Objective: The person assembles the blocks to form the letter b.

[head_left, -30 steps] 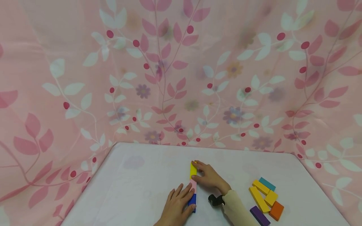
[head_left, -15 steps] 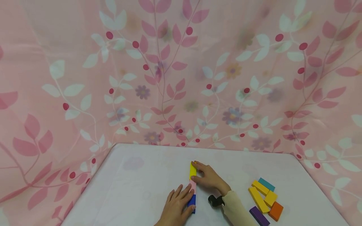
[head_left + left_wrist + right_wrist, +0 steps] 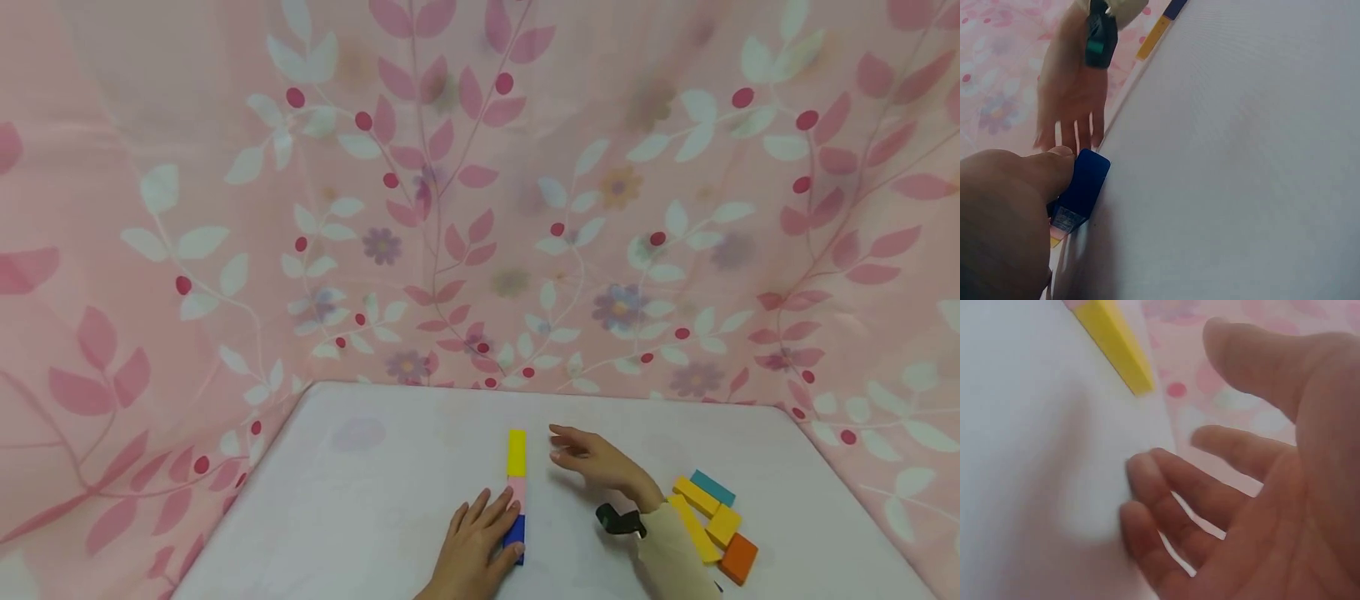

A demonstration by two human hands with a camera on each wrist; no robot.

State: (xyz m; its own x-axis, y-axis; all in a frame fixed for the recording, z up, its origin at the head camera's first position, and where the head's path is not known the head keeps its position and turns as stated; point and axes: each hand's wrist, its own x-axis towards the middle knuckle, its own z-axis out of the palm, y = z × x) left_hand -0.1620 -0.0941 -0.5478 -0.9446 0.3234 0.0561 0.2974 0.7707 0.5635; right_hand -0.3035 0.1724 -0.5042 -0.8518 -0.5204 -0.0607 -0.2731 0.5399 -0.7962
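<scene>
A yellow block (image 3: pixel 517 452), a pink block (image 3: pixel 521 492) and a blue block (image 3: pixel 513 533) lie end to end in a straight row on the white table. My left hand (image 3: pixel 471 542) rests at the near end, its extended fingers partly over the pink and blue blocks. In the left wrist view its thumb touches the blue block (image 3: pixel 1089 181). Right of the yellow block, my right hand (image 3: pixel 596 458) is apart from the row, with loosely bent fingers and nothing held. The right wrist view has the yellow block (image 3: pixel 1113 347) beyond the fingers of that hand (image 3: pixel 1254 506).
To the right lies a group of loose blocks: a teal block (image 3: pixel 713 487), several yellow ones including a long one (image 3: pixel 693 533), and an orange block (image 3: pixel 738 558). The right sleeve (image 3: pixel 671 554) covers part of them. A floral curtain (image 3: pixel 480 208) hangs behind the table.
My right hand has let go of the yellow block and moved right, leaving that block in the row. The right sleeve now hides nearly all of the purple block. The left hand stays on the row.
</scene>
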